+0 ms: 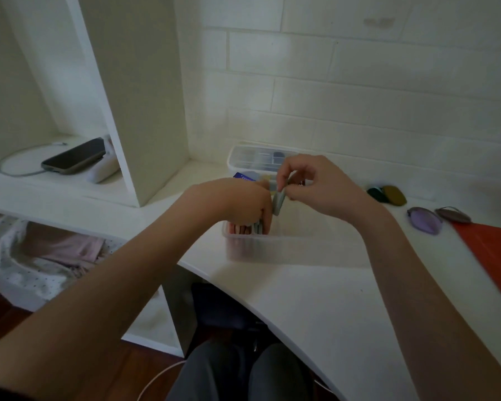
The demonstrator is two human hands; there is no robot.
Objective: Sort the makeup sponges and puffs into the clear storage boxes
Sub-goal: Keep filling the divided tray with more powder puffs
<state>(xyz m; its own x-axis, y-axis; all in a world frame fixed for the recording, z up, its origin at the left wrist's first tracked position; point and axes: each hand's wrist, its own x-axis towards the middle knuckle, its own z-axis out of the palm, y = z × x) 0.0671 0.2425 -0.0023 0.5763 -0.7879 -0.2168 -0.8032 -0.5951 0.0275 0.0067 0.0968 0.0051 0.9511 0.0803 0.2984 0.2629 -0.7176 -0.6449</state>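
The white bench (315,299) takes up most of the view, curving along the front edge and running back to a white brick wall. On the left sits a white shelf unit (139,96), with a dark phone (74,155) lying in its cubby, plugged into a cable. Lower left there's some spotted fabric (26,270) bundled under the shelf.

At the far right edge of the bench lies an orange-red flat cover (492,256). The near clear box (272,244) sits mid-bench, with pink and grey puffs standing on edge at its left end. Right behind it is a second clear box with a lid (252,157), holding greyish stuff I can't make out, and a blue card-looking thing (243,178) peeks out between the two boxes.

The left hand (243,202) reaches down into the left end of the near box, fingers curled round the stacked puffs (248,228) there, so that grip is closed on them. The right hand (315,186) hovers just above the box, its grip pinching a grey-green puff (278,201) by the top edge, so it hangs upright right beside the left hand.

Loose on the bench to the right: a purple puff (424,221) touching a grey-mauve puff (453,215), and further back an olive puff (395,195) overlapping a dark green puff (374,193).
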